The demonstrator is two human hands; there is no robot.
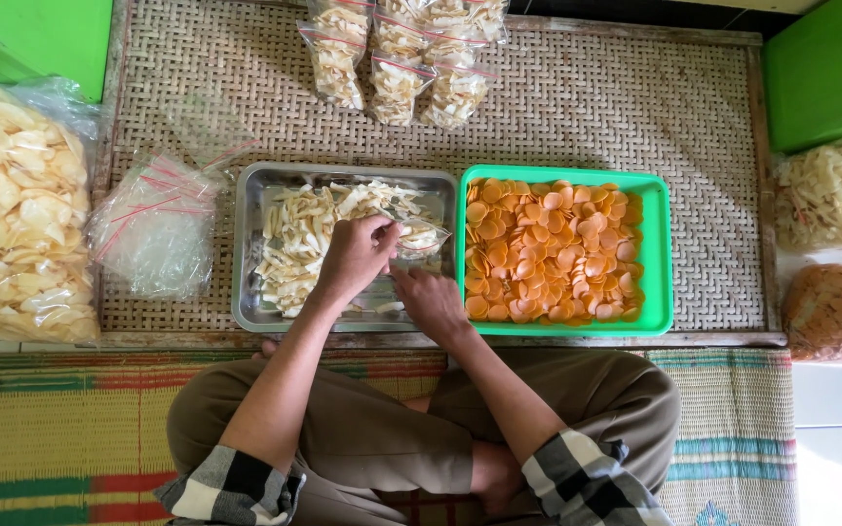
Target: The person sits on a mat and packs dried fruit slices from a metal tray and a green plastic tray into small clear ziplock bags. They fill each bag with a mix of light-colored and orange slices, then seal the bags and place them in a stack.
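My left hand [358,255] hovers over the metal tray [250,292], fingers pinched on pale cracker strips [299,234] at the mouth of a small clear plastic bag [423,239]. Just below that bag, my right hand [431,300] grips its lower edge inside the tray. The bag lies partly filled with pale strips. To the right sits a green tray [660,263] full of round orange crackers [548,253]. I sit cross-legged with both knees at the low woven table's front edge.
A pile of empty clear bags [153,229] lies left of the metal tray. Several filled bags [397,54] rest at the table's far edge. Large sacks of pale crackers [12,214] stand left, pale strips [835,190] and orange crackers [835,312] right.
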